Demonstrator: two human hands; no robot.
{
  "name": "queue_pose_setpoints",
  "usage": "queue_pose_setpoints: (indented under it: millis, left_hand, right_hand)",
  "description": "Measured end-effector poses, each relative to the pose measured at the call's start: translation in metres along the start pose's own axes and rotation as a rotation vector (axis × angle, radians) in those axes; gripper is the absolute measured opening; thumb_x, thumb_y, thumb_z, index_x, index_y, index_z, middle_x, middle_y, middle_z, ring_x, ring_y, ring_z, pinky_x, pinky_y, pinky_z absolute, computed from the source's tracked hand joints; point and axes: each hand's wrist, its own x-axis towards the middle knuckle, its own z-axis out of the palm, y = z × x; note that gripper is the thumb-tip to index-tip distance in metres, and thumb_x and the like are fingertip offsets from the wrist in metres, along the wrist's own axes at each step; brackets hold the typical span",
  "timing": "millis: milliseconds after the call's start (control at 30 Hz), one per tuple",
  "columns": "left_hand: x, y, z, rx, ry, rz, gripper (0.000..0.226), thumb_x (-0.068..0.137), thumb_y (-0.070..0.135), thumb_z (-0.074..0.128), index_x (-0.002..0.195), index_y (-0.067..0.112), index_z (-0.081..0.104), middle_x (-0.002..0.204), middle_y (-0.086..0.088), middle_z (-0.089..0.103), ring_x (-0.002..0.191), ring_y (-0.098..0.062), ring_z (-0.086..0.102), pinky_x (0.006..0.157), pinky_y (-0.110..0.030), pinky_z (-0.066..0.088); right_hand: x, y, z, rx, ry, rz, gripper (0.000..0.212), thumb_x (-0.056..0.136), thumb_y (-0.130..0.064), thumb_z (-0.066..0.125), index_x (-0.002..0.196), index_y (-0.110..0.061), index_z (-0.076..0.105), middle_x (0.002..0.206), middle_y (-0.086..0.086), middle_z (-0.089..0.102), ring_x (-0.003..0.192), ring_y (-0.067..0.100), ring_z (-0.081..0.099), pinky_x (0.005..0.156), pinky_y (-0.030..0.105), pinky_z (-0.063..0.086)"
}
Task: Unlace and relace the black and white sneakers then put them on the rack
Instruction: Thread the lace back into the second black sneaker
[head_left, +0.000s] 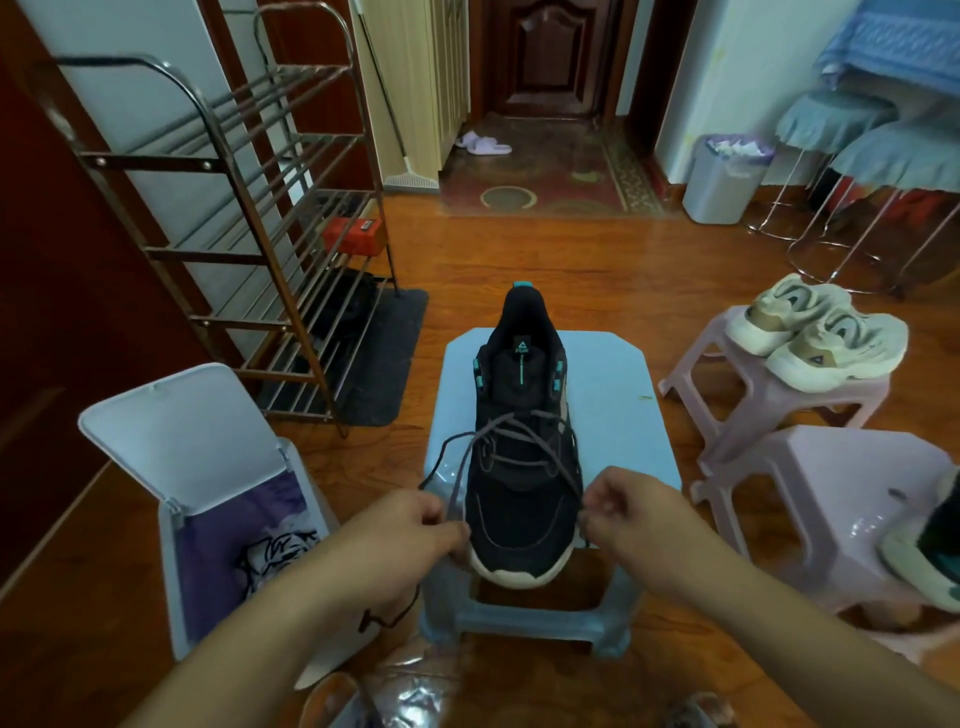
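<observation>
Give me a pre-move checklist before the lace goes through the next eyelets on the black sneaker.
1. Black sneaker seated flat on blue stool: ok.
2. Left hand pinches a lace end: ok.
3. Right hand pinches the other lace end: ok.
4. Lace crossed through the lower eyelets only, upper ones bare: ok.
5. Equal lace lengths: cannot tell.
6. Shoe rack has free shelves: ok.
</observation>
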Motion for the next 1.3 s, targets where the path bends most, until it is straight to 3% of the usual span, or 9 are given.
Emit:
queue_pose_setpoints:
  millis: [133, 233, 400, 633, 867, 967, 1133, 1233, 1300]
  left_hand:
    - [-0.03, 0.017, -0.008, -0.183, -0.407, 0.052, 0.024, 0.101, 0.031, 0.06, 0.102, 0.009, 0.07, 0.087, 0.001, 0.078, 0.055, -0.016, 0.045, 0.052, -0.027, 0.029]
    - [-0.037, 0.028, -0.008, -0.211, -0.376, 0.282, 0.025, 0.1, 0.034, 0.06, 0.109, 0.014, 0.072, 0.099, 0.004, 0.077, 0.086, -0.012, 0.067, 0.074, -0.023, 0.047]
    - [-0.014, 0.026, 0.006, 0.44, 0.027, 0.589, 0.049, 0.093, 0.073, 0.042, 0.135, 0.049, 0.052, 0.128, 0.033, 0.049, 0.116, 0.006, 0.054, 0.095, -0.028, 0.05]
    - [0.003, 0.044, 0.01, 0.647, 0.187, 0.621, 0.081, 0.089, 0.081, 0.006, 0.144, 0.04, 0.047, 0.135, 0.021, 0.053, 0.117, -0.005, 0.055, 0.092, -0.029, 0.049]
    - [0.008, 0.04, 0.011, 0.565, 0.145, 0.588, 0.074, 0.088, 0.084, 0.011, 0.137, 0.043, 0.049, 0.117, 0.024, 0.055, 0.104, 0.003, 0.055, 0.087, -0.027, 0.05]
    - [0.01, 0.042, 0.011, 0.549, 0.163, 0.596, 0.059, 0.093, 0.077, 0.029, 0.136, 0.043, 0.052, 0.115, 0.025, 0.055, 0.101, 0.003, 0.055, 0.085, -0.023, 0.049]
    - [0.014, 0.045, 0.011, 0.548, 0.191, 0.632, 0.038, 0.1, 0.06, 0.043, 0.13, 0.042, 0.057, 0.111, 0.026, 0.058, 0.096, 0.005, 0.052, 0.078, -0.012, 0.042]
    - [0.017, 0.046, 0.012, 0.516, 0.185, 0.618, 0.031, 0.099, 0.057, 0.047, 0.124, 0.043, 0.059, 0.104, 0.026, 0.057, 0.093, 0.006, 0.053, 0.074, -0.013, 0.04]
    - [0.018, 0.047, 0.012, 0.48, 0.188, 0.6, 0.025, 0.1, 0.053, 0.05, 0.12, 0.043, 0.062, 0.099, 0.027, 0.058, 0.093, 0.006, 0.054, 0.071, -0.012, 0.04]
  right_hand:
    - [-0.004, -0.009, -0.02, 0.081, -0.29, 0.05, 0.006, 0.092, -0.013, 0.064, 0.088, -0.016, 0.067, 0.083, 0.004, 0.075, 0.08, 0.019, 0.071, 0.085, 0.04, 0.059]
    - [-0.004, -0.017, -0.049, 0.37, -0.589, 0.046, 0.013, 0.099, -0.009, 0.058, 0.102, -0.006, 0.071, 0.1, 0.012, 0.073, 0.087, 0.021, 0.068, 0.083, 0.034, 0.056]
    - [0.037, -0.019, -0.025, -0.083, 0.051, -0.093, 0.034, 0.098, -0.036, 0.061, 0.129, -0.029, 0.054, 0.114, -0.01, 0.061, 0.093, 0.011, 0.063, 0.083, 0.032, 0.054]
    - [0.053, -0.025, -0.016, -0.25, 0.112, -0.217, 0.018, 0.098, -0.033, 0.059, 0.082, -0.026, 0.059, 0.078, -0.005, 0.063, 0.075, 0.016, 0.06, 0.065, 0.031, 0.048]
    - [0.088, 0.091, -0.131, 0.403, 0.624, 0.466, 0.029, 0.095, -0.024, 0.056, 0.114, -0.004, 0.063, 0.084, 0.005, 0.058, 0.067, 0.017, 0.052, 0.075, 0.039, 0.051]
    - [0.085, 0.114, -0.149, 0.328, 0.618, 0.663, 0.039, 0.096, -0.016, 0.055, 0.129, 0.004, 0.053, 0.086, 0.012, 0.054, 0.08, 0.029, 0.056, 0.084, 0.046, 0.051]
    - [0.077, 0.019, -0.096, -0.043, 0.466, 0.029, 0.04, 0.094, -0.018, 0.061, 0.134, -0.022, 0.056, 0.125, 0.0, 0.062, 0.102, 0.012, 0.062, 0.083, 0.027, 0.05]
    - [0.054, -0.022, -0.036, -0.147, 0.112, -0.291, 0.023, 0.099, -0.037, 0.059, 0.122, -0.032, 0.059, 0.115, -0.013, 0.062, 0.1, 0.001, 0.057, 0.083, 0.022, 0.046]
    - [0.047, -0.029, -0.016, -0.259, 0.154, -0.384, 0.015, 0.101, -0.04, 0.055, 0.102, -0.025, 0.059, 0.098, -0.004, 0.066, 0.092, 0.014, 0.061, 0.076, 0.029, 0.047]
